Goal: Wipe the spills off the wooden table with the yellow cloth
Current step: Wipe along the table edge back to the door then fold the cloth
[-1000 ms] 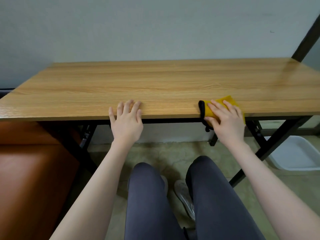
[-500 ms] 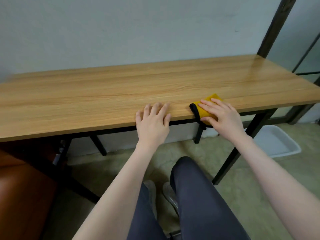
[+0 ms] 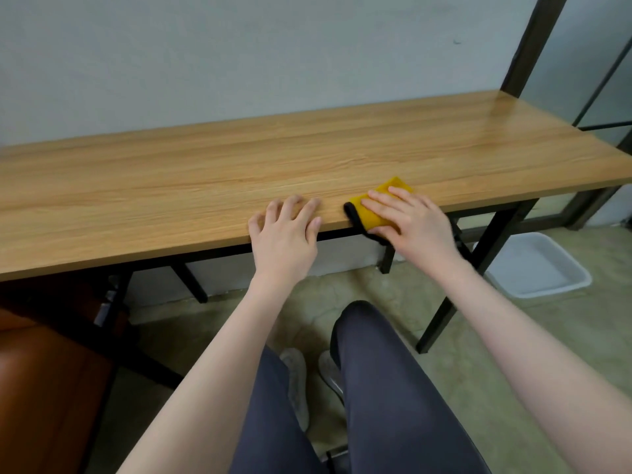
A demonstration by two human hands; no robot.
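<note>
Nearest the camera are the person's two legs (image 3: 376, 405) in dark trousers, with light shoes (image 3: 301, 378) on the greenish floor (image 3: 513, 354) below them, and both bare forearms reach forward from the lower edge of the view. To the left, low down, sits a brown seat (image 3: 41, 388) partly under the worktop. The left hand (image 3: 285, 234) rests at the near edge of the wooden worktop (image 3: 171, 189), its fingers fairly straight and spread on the wood, its grip around nothing. Just beside it, to the right, the right hand (image 3: 410, 220) lies flat on the yellow cloth (image 3: 379, 203), straight fingers pressing it onto the worktop at the near edge; the fingers are not curled round it. The cloth is folded small, with a black trim along its left side that hangs a little over the edge. Black metal legs (image 3: 455, 295) carry the worktop, and a white tray (image 3: 533, 268) sits on the floor beneath its right end. Beyond the worktop stands a plain grey wall (image 3: 239, 56), with a dark metal frame (image 3: 533, 39) rising at the far right.
</note>
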